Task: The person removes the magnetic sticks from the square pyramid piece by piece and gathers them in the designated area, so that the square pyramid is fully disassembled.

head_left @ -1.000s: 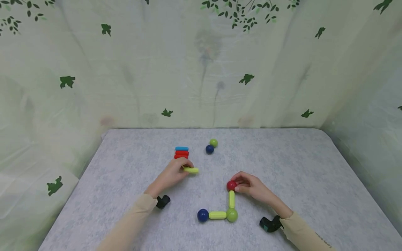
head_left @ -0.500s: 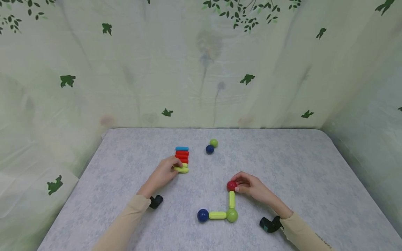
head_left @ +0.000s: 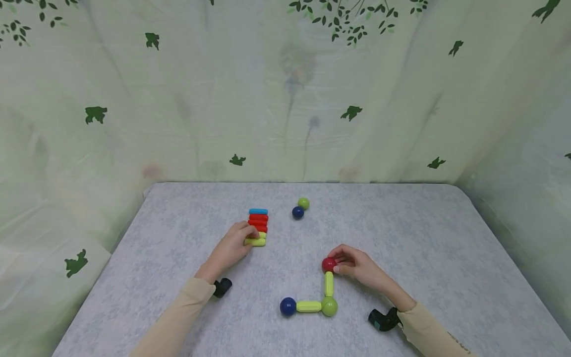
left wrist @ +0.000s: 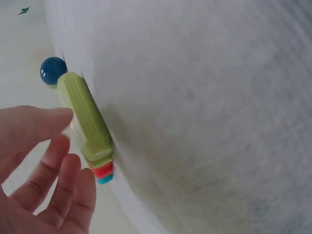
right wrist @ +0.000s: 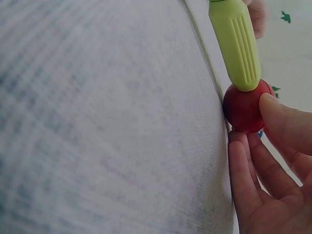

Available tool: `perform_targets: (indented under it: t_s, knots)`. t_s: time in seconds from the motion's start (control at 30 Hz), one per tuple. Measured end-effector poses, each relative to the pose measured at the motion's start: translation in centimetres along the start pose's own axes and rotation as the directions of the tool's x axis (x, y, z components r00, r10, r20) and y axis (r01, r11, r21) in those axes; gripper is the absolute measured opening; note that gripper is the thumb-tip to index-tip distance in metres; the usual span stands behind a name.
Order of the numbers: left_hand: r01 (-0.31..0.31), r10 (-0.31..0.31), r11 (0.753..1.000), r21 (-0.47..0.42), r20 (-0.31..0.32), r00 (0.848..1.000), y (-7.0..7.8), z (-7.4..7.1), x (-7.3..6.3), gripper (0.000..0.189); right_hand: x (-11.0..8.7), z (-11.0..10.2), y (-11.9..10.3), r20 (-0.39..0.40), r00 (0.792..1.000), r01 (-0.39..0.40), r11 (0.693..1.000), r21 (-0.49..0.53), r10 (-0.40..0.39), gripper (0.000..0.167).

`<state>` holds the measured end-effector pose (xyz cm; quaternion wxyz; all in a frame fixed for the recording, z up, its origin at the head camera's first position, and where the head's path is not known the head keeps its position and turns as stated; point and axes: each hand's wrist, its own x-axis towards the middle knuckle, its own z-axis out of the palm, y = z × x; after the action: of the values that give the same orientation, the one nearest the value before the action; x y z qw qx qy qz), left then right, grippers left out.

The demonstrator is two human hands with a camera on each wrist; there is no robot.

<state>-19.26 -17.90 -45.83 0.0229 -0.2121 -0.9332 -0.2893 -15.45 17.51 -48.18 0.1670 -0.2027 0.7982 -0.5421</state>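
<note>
My left hand (head_left: 231, 249) is at the near end of a row of short sticks. Its thumb and fingertips are at a yellow-green stick (left wrist: 87, 114), the nearest of the row, lying beside another yellow-green stick (head_left: 262, 235). With thumb and fingers my right hand (head_left: 357, 265) holds a red ball (right wrist: 248, 109). That ball sits on the end of a yellow-green stick (head_left: 328, 283) leading down to a green ball (head_left: 329, 306). From there another yellow-green stick (head_left: 309, 306) runs left to a dark blue ball (head_left: 288, 306), making an L shape on the table.
Beyond my left hand, red sticks (head_left: 258, 217) and a blue stick (head_left: 258, 211) lie in the same row. A loose green ball (head_left: 304, 203) and dark blue ball (head_left: 298, 212) sit farther back. A patterned curtain (head_left: 267, 99) hangs behind the grey table (head_left: 401, 213).
My left hand has moved left with the yellow-green stick, bringing it to the near end of the row, then shifted it slightly further left. The right hand stays on the red ball.
</note>
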Motion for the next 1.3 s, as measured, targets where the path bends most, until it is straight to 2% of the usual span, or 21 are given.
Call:
perform_targets:
  t_s: [0.07, 0.13, 0.23, 0.37, 0.5, 0.67, 0.77, 0.83, 0.9, 1.0, 1.13, 1.3]
  knots:
    - [-0.035, 0.035, 0.999, -0.016, 0.005, 0.999, 0.2, -0.1, -0.1, 0.024, 0.0, 0.0, 0.0, -0.002, 1.0, 0.001, 1.0, 0.001, -0.001, 0.026]
    - [-0.092, 0.094, 0.994, -0.051, 0.038, 0.995, 0.6, -0.1, -0.2, 0.023, 0.0, 0.0, 0.1, -0.002, 1.0, 0.002, 1.0, 0.001, -0.002, 0.026]
    - [-0.175, 0.195, 0.973, -0.147, 0.134, 0.972, 1.4, -0.1, -0.3, 0.022, 0.0, 0.0, 0.1, -0.001, 1.0, 0.003, 1.0, 0.0, -0.003, 0.026]
    - [-0.175, 0.261, 0.942, -0.285, 0.301, 0.917, 3.1, -0.1, -0.7, 0.018, 0.0, 0.0, 0.2, 0.001, 1.0, 0.004, 1.0, -0.002, -0.004, 0.026]
    - [-0.142, 0.294, 0.927, -0.346, 0.44, 0.848, 4.7, 0.3, -1.4, 0.018, 0.0, 0.0, 0.1, 0.0, 1.0, 0.0, 1.0, -0.003, 0.0, 0.026]
    - [-0.146, 0.34, 0.918, -0.368, 0.546, 0.765, 6.1, 1.3, -2.3, 0.024, -0.1, 0.0, 0.0, 0.001, 1.0, -0.002, 1.0, 0.006, 0.002, 0.026]
    - [-0.168, 0.362, 0.917, -0.361, 0.58, 0.73, 6.6, 2.0, -2.7, 0.028, -0.1, 0.0, -0.1, 0.0, 1.0, -0.002, 1.0, 0.013, 0.002, 0.026]
    - [-0.199, 0.377, 0.917, -0.345, 0.591, 0.713, 6.9, 2.5, -3.0, 0.03, -0.1, 0.0, -0.1, -0.001, 1.0, -0.005, 1.0, 0.012, 0.005, 0.026]
    - [-0.23, 0.388, 0.917, -0.326, 0.592, 0.706, 7.1, 2.8, -3.2, 0.031, -0.1, 0.0, -0.1, -0.002, 1.0, -0.005, 1.0, 0.01, 0.005, 0.026]
    - [-0.255, 0.389, 0.919, -0.301, 0.586, 0.711, 7.4, 3.0, -3.3, 0.031, -0.1, 0.0, -0.1, -0.002, 1.0, -0.002, 1.0, 0.008, 0.002, 0.026]
    - [-0.247, 0.395, 0.914, -0.32, 0.574, 0.717, 7.5, 3.1, -3.4, 0.028, 0.0, 0.0, -0.1, -0.001, 1.0, 0.003, 1.0, 0.007, -0.003, 0.025]
    - [-0.253, 0.422, 0.899, -0.357, 0.557, 0.715, 7.4, 3.4, -3.4, 0.027, 0.0, 0.0, -0.1, -0.015, 1.0, 0.008, 1.0, -0.005, -0.008, 0.024]
